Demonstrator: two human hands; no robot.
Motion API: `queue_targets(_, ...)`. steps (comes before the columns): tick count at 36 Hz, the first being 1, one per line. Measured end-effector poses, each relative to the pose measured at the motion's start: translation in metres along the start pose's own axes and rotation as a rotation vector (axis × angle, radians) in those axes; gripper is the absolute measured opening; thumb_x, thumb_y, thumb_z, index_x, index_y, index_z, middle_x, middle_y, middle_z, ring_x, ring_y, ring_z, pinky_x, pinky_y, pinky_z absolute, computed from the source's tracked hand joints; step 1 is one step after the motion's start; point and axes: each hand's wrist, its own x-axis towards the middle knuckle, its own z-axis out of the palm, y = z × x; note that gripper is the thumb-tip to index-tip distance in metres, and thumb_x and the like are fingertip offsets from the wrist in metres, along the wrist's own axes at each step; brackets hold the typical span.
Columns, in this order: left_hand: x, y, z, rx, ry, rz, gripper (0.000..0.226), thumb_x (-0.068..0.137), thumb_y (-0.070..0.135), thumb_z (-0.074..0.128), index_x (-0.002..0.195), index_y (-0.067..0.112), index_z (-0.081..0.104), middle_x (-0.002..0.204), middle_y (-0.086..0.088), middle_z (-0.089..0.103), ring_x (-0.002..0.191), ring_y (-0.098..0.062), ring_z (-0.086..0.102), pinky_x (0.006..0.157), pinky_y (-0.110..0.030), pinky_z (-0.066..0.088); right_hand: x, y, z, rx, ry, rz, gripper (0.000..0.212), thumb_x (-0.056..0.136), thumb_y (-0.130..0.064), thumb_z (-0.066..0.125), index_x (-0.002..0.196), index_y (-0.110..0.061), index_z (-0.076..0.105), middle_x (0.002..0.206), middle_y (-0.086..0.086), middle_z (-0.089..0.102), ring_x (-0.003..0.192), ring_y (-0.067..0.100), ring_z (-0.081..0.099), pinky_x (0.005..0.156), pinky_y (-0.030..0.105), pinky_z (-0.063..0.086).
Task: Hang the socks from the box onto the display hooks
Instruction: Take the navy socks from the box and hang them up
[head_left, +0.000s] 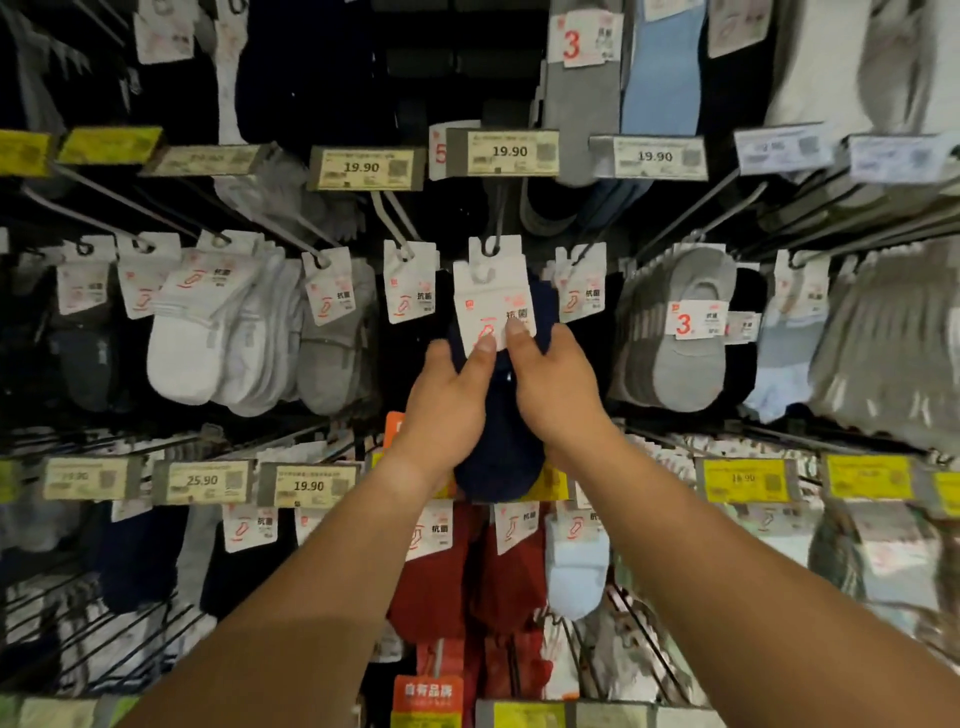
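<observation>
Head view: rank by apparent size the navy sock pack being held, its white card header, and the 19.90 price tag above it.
1. Navy sock pack, partly hidden by both hands.
2. White card header.
3. 19.90 price tag, close to the header; nearness makes that order unsure.

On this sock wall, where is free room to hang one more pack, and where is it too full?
Some rod is bare in front of the navy pack both hands hold, below the 19.90 label. Crowded: the white socks and grey liner socks hooks.

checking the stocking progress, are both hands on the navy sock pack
Yes, the left hand and right hand both grip the navy sock pack, thumbs pressed on its white card.
</observation>
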Motion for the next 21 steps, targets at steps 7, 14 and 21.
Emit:
queue_targets(7, 0.029, 0.04, 0.009, -0.015, 0.037, 0.073, 0.035, 0.101, 0.047, 0.052, 0.123, 0.02, 0.055, 0.117, 0.009, 0.065, 0.11, -0.011, 0.062, 0.098, -0.037, 0.05, 0.028, -0.036, -0.007, 0.026, 0.064, -0.095, 0.029, 0.1, -0.044, 0.05, 0.107, -0.016, 0.056, 0.102, -0.005, 0.065, 0.096, 0.014, 0.062, 0.087, 0.036, 0.051)
queue_targets(14, 0.049, 0.053, 0.008, -0.038, 0.043, 0.087, 0.03, 0.1, 0.047, 0.052, 0.117, 0.023, 0.058, 0.118, 0.006, 0.067, 0.112, -0.012, 0.063, 0.102, -0.041, 0.05, 0.051, -0.049, -0.005, 0.032, 0.058, -0.08, 0.034, 0.099, -0.048, 0.049, 0.111, -0.017, 0.054, 0.104, -0.006, 0.062, 0.098, 0.015, 0.061, 0.091, 0.039, 0.052)
queue_targets(21, 0.061, 0.045, 0.009, -0.063, 0.036, -0.027, 0.04, 0.097, 0.049, 0.053, 0.12, 0.017, 0.061, 0.118, -0.002, 0.067, 0.11, -0.021, 0.064, 0.095, -0.04, 0.053, 0.07, -0.035, 0.004, 0.09, 0.034, 0.036, 0.046, 0.085, -0.055, 0.054, 0.113, -0.019, 0.061, 0.107, 0.0, 0.069, 0.099, 0.023, 0.066, 0.092, 0.047, 0.054)
